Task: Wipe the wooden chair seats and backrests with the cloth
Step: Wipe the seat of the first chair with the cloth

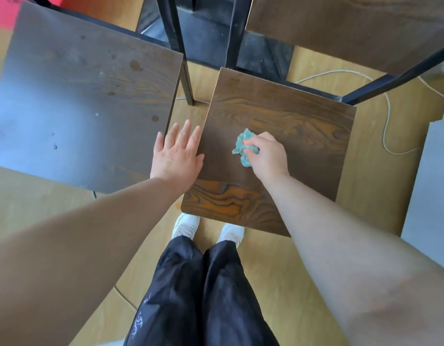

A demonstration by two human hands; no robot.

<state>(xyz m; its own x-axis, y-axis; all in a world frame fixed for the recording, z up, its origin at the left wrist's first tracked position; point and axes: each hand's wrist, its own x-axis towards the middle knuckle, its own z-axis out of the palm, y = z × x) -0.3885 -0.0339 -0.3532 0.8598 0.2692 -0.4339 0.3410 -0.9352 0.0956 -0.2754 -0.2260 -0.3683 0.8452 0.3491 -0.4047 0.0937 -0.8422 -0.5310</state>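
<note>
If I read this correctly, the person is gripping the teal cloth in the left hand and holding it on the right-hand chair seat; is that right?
Not quite. The head view shows the right hand, not the left, gripping the teal cloth and holding it on the right-hand chair seat. The left hand holds nothing; its fingers are straight, by that seat's left edge.

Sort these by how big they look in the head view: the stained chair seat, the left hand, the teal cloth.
Largest: stained chair seat.
Then left hand.
Smallest: teal cloth, though the right hand hides part of it.
</note>
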